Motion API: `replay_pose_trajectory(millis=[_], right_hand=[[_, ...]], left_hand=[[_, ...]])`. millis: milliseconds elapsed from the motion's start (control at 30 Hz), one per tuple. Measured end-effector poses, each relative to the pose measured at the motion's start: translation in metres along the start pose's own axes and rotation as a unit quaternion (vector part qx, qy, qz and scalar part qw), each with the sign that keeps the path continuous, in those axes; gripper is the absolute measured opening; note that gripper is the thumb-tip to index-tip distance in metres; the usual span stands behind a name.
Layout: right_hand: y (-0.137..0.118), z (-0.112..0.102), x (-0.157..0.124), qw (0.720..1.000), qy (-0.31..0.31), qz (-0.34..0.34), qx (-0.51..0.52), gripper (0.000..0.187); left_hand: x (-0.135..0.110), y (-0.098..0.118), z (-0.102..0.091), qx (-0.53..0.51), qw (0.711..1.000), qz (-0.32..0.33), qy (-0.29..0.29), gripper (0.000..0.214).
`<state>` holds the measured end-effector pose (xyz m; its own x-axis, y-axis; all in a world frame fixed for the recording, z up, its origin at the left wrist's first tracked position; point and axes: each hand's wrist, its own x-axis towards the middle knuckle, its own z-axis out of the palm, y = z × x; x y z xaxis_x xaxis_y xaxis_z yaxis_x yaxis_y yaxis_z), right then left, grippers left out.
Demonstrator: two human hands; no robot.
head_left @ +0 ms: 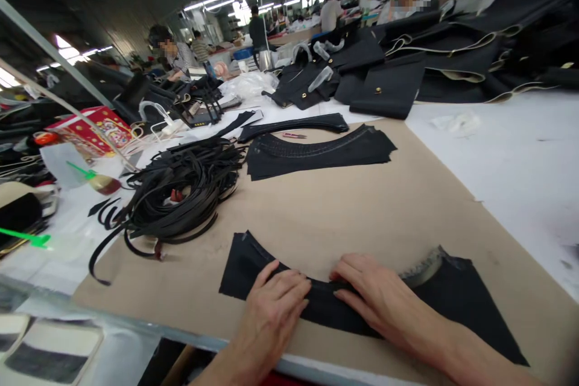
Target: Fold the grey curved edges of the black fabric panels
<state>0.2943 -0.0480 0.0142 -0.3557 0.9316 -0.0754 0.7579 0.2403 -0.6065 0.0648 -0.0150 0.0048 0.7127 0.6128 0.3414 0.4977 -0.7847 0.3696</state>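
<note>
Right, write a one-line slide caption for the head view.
Left hand and right hand press a curved black fabric piece on brown paper, near black straps.

Both hands lie palm down and close together, with their fingertips almost meeting. The left hand (pixel 275 298) points up and to the right, fingers a little bent. The right hand (pixel 377 295) points to the left, fingers side by side. Both bare arms come in from below.
</note>
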Motion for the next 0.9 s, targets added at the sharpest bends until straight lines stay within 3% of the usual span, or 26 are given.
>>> replay_pose_trajectory(millis=[100,267,500,633,800,900], right_hand=[[-0.001,-0.004,-0.002,1.0,0.001,0.015,0.012,0.007],[0.0,-0.007,-0.002,0.999,-0.004,0.026,0.035,0.011],[0.003,-0.006,-0.001,0.998,-0.002,0.039,0.058,0.015],[0.008,-0.003,-0.006,0.998,0.013,0.013,0.055,0.014],[0.013,-0.005,-0.015,0.999,0.012,-0.029,0.029,0.012],[0.018,-0.007,-0.018,0.999,0.006,-0.041,0.025,0.012]], left_hand=[[0.008,0.003,0.002,-0.03,0.997,-0.072,0.001,0.022],[0.033,0.026,0.011,-0.077,0.975,-0.197,-0.067,0.03],[0.048,0.033,0.016,-0.1,0.966,-0.21,-0.112,0.032],[0.038,0.038,0.024,-0.075,0.98,-0.167,-0.076,0.027],[0.003,0.043,0.039,0.075,0.996,0.011,0.05,0.039],[-0.011,0.041,0.04,0.132,0.989,0.055,0.047,0.044]])
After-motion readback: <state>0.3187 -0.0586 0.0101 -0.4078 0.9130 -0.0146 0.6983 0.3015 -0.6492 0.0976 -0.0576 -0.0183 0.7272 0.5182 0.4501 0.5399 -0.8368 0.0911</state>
